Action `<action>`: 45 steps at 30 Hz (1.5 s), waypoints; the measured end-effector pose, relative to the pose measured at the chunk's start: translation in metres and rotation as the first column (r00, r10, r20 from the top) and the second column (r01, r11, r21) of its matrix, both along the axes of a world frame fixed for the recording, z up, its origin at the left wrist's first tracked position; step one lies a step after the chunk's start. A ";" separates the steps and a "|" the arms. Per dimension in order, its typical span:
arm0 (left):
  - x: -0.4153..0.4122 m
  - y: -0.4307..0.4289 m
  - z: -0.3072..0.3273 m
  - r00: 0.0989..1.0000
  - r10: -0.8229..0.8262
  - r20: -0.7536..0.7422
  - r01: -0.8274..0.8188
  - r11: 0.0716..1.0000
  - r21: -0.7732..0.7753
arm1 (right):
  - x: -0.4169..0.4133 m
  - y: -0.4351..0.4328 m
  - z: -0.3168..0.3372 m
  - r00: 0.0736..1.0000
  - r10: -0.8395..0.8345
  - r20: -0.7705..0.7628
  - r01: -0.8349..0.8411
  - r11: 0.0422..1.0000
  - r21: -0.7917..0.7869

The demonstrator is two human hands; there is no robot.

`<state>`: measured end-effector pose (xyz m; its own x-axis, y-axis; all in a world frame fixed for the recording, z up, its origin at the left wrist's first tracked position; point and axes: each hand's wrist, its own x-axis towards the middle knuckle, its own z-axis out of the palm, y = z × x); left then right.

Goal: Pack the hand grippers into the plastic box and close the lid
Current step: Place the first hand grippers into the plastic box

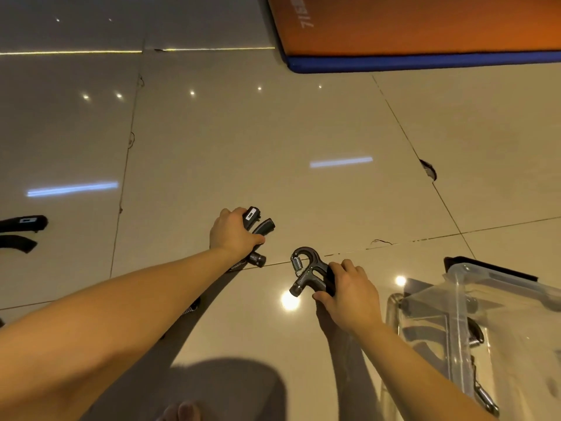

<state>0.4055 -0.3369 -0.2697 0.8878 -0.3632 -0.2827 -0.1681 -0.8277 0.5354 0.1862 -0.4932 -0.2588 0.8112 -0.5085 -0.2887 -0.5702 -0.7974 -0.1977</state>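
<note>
left hand point(233, 231) grips far gripper point(263, 225), right hand point(349, 294) seemingly near gripper point(307, 270)

Open floor point(303, 132) before plastic box point(473, 314)

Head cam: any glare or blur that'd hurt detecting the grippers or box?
Head view: dim, warm light; lamp glare dots the glossy floor, brightest right beside the right-hand gripper; the clear box reads low-contrast; edges bend from the wide lens; centre looks sharp.
</note>
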 end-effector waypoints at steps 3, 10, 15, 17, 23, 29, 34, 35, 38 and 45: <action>-0.010 0.006 0.009 0.998 -0.061 0.010 0.061 0.991 -0.115 | -0.004 -0.001 0.009 0.999 -0.038 0.024 0.038 0.999 0.012; -0.032 0.012 0.076 0.984 -0.166 0.069 0.179 0.950 -0.257 | -0.009 -0.018 0.076 0.981 -0.065 0.183 0.065 0.998 0.005; -0.064 -0.002 0.160 0.967 -0.253 0.040 0.252 0.908 -0.336 | -0.034 -0.038 0.146 0.963 -0.078 0.258 0.090 0.995 -0.035; -0.081 -0.010 0.195 0.951 -0.304 0.057 0.305 0.889 -0.342 | -0.048 -0.045 0.171 0.957 -0.078 0.280 0.097 0.994 -0.052; -0.142 -0.028 0.283 0.926 -0.375 0.034 0.358 0.847 -0.392 | -0.107 -0.070 0.234 0.950 -0.085 0.300 0.102 0.994 -0.043; -0.208 -0.056 0.315 0.902 -0.431 -0.014 0.384 0.817 -0.430 | -0.175 -0.108 0.278 0.979 0.001 0.204 0.020 0.995 -0.100; -0.258 -0.089 0.311 0.882 -0.472 0.020 0.433 0.792 -0.430 | -0.220 -0.139 0.304 0.985 0.114 0.133 -0.092 0.983 -0.161; -0.267 -0.094 0.307 0.882 -0.469 0.037 0.439 0.791 -0.427 | -0.229 -0.144 0.305 0.984 0.126 0.125 -0.105 0.982 -0.160; -0.290 -0.109 0.290 0.913 -0.405 0.050 0.389 0.825 -0.410 | -0.256 -0.156 0.295 0.985 0.122 0.126 -0.102 0.983 -0.155; -0.316 -0.106 0.241 0.981 -0.180 -0.075 0.126 0.878 -0.461 | -0.267 -0.151 0.248 0.971 0.161 0.179 -0.134 0.979 -0.153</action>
